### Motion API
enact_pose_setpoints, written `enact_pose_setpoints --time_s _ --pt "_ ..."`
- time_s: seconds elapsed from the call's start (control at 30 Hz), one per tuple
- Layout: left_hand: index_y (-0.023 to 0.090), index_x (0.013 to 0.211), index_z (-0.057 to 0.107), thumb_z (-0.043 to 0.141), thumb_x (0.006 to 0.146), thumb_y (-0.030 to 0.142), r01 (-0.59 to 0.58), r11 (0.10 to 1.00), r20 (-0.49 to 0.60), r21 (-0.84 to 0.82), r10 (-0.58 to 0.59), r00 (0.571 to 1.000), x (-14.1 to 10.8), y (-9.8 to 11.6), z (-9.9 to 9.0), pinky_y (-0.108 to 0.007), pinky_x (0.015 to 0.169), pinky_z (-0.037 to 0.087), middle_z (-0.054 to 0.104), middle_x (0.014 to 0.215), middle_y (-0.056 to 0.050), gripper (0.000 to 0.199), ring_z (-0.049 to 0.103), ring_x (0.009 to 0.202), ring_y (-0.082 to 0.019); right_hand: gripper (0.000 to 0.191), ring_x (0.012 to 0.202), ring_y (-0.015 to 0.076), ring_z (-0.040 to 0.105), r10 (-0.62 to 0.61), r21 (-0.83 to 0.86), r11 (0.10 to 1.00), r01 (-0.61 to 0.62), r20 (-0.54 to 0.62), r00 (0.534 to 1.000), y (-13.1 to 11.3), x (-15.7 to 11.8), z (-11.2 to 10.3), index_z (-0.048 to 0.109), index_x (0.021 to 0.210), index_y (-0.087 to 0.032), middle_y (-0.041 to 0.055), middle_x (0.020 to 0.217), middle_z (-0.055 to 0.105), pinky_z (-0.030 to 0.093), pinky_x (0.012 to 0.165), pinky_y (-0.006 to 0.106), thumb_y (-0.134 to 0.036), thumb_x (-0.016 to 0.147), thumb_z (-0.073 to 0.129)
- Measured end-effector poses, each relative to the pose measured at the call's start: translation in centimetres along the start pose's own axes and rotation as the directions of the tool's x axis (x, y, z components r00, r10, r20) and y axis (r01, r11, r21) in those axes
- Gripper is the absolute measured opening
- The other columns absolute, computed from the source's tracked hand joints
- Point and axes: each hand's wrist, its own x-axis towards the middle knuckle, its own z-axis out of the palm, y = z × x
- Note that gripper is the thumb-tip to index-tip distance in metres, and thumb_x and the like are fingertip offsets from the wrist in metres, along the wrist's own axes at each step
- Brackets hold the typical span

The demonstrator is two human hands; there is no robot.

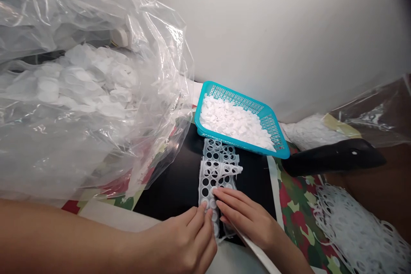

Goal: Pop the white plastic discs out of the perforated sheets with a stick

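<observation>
A white perforated plastic strip lies on a black mat, with round holes and some discs still seated in its lower part. My left hand pinches the strip's lower left edge between fingertips and thumb. My right hand grips the strip from the right, its fingertips on the discs close to my left fingers. Just above the strip, a teal plastic basket holds a heap of small white discs. Neither hand touches the basket.
A large clear plastic bag full of white discs fills the left side. A black object lies at the right, above a pile of white holed scrap on a red-and-green patterned cloth. A white wall rises behind.
</observation>
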Motion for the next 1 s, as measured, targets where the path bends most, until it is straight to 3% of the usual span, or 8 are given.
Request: enact_pose_setpoints --time_s 0.2,0.4,0.6,0.77,1.0 --pt "0.007 0.112 0.065 0.042 0.090 0.013 0.004 0.998 0.031 -0.064 -0.002 1.000 0.1 -0.3 -0.1 -0.037 0.086 0.055 0.066 0.115 -0.017 0.032 0.066 0.100 -0.028 0.021 0.122 0.0236 0.057 0.012 0.075 0.997 -0.010 -0.028 1.000 0.2 0.4 -0.4 0.061 0.113 -0.006 0.0211 0.116 0.067 0.056 0.095 0.034 -0.012 0.097 0.048" --pt "0.001 0.121 0.060 0.047 0.090 0.017 0.039 0.999 0.038 -0.028 -0.038 0.999 -0.2 0.2 0.5 -0.039 0.088 0.053 0.063 0.121 -0.020 0.038 0.063 0.106 -0.030 0.022 0.122 0.0224 0.057 0.011 0.063 0.998 -0.009 -0.027 1.000 0.2 0.2 -0.1 0.060 0.114 -0.005 0.0202 0.116 0.067 0.056 0.096 0.032 -0.009 0.095 0.051" --pt "0.001 0.119 0.062 0.048 0.089 0.017 0.028 0.999 0.027 -0.033 -0.027 0.999 -0.3 0.3 0.7 -0.040 0.088 0.052 0.065 0.118 -0.021 0.036 0.064 0.104 -0.030 0.031 0.132 0.0254 0.047 0.019 -0.048 0.999 -0.018 0.033 0.999 0.2 -0.8 0.7 0.056 0.123 -0.006 0.0211 0.131 0.058 0.051 0.103 0.037 -0.006 0.093 0.053" --pt "0.000 0.117 0.063 0.042 0.089 0.013 0.022 0.999 0.012 -0.040 -0.021 1.000 -0.1 0.0 0.4 -0.040 0.091 0.050 0.066 0.116 -0.021 0.037 0.064 0.105 -0.031 0.034 0.133 0.0256 0.047 0.056 -0.028 0.998 -0.055 0.037 0.998 0.1 -0.9 1.2 0.054 0.128 -0.006 0.0207 0.134 0.057 0.050 0.104 0.039 -0.005 0.095 0.047" --pt "-0.001 0.120 0.061 0.038 0.090 0.013 -0.005 1.000 0.038 -0.022 0.006 0.999 -0.1 -0.1 0.4 -0.040 0.092 0.050 0.063 0.121 -0.022 0.040 0.062 0.108 -0.033 0.046 0.129 0.0260 0.051 0.149 0.027 0.989 -0.148 -0.079 0.986 -0.1 -1.2 1.5 0.044 0.140 -0.011 0.0185 0.133 0.058 0.054 0.098 0.041 -0.003 0.094 0.043"
